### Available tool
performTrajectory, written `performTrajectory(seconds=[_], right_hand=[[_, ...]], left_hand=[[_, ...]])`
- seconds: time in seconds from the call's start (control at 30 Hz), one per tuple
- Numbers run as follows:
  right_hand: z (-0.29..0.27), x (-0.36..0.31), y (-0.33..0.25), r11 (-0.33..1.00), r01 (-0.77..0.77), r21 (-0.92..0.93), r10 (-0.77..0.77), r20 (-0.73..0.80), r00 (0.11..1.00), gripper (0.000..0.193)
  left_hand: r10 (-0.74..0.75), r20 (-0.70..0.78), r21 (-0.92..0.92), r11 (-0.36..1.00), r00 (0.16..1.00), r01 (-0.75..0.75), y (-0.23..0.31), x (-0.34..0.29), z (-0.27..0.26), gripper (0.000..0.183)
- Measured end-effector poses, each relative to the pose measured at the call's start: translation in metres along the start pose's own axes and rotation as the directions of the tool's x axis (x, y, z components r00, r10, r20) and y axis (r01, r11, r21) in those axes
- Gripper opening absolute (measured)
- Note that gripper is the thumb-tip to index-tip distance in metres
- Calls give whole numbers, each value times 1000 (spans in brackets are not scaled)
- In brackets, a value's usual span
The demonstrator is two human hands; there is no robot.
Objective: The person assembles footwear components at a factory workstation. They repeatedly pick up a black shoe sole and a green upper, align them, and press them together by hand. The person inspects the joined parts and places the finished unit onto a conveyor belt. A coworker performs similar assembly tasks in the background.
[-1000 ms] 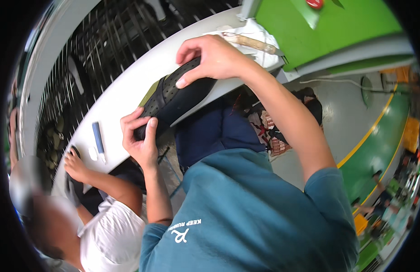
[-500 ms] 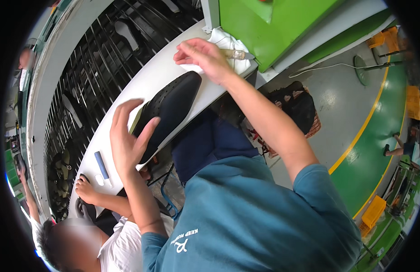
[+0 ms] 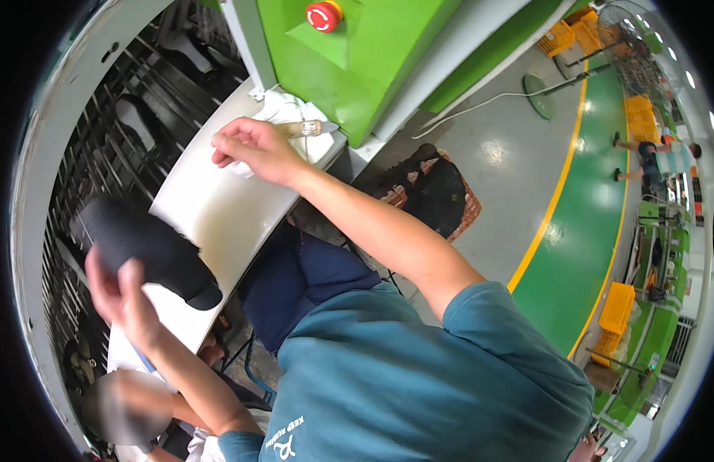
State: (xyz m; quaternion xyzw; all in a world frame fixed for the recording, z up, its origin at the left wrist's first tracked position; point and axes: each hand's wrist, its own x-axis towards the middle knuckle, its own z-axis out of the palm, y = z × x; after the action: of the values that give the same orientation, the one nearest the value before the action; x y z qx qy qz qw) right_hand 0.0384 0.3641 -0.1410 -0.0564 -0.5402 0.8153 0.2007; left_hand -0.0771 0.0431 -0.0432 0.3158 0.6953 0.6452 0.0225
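Observation:
A black shoe [image 3: 153, 250] with a ribbed end lies slanted across the table's left edge, partly over the roller rack, slightly blurred. My left hand [image 3: 126, 300] is at its near left side, thumb in front and fingers curved along the edge, apparently gripping it. Over the far part of the white table [image 3: 241, 204], my right hand [image 3: 257, 150] hovers with loosely bent fingers and nothing visible in them. Just beyond its wrist, a knife with a pale taped handle [image 3: 301, 128] rests on a crumpled white cloth [image 3: 284, 108].
Dark metal rollers [image 3: 103, 162] carrying shoe parts run along the left. A green machine [image 3: 357, 69] with a red stop button [image 3: 324, 16] stands at the far end. A co-worker's arm [image 3: 153, 396] reaches in at lower left. A basket [image 3: 434, 196] with dark material sits on the floor.
The shoe has moved left from the middle of the table and turned, my left hand going with it. The view has shifted right; my right hand stays near the cloth.

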Motion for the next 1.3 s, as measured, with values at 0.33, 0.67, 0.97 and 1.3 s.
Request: performTrajectory(seconds=[0.33, 0.67, 0.97, 1.3], right_hand=[[14, -19, -22, 976, 91, -199, -35, 269, 963, 29], [29, -47, -38, 694, 460, -554, -253, 409, 876, 20], [27, -37, -28, 626, 546, -556, -349, 426, 834, 18], [26, -27, -33, 627, 508, -591, -278, 440, 854, 15]], left_hand=[[-355, -208, 19, 930, 912, 366, -77, -128, -55, 45], [-342, -102, -14, 939, 934, 342, -62, -117, -63, 45], [-332, -95, -48, 943, 938, 329, -73, -114, -69, 40], [-294, -118, 29, 954, 948, 300, -79, -115, -82, 45]])
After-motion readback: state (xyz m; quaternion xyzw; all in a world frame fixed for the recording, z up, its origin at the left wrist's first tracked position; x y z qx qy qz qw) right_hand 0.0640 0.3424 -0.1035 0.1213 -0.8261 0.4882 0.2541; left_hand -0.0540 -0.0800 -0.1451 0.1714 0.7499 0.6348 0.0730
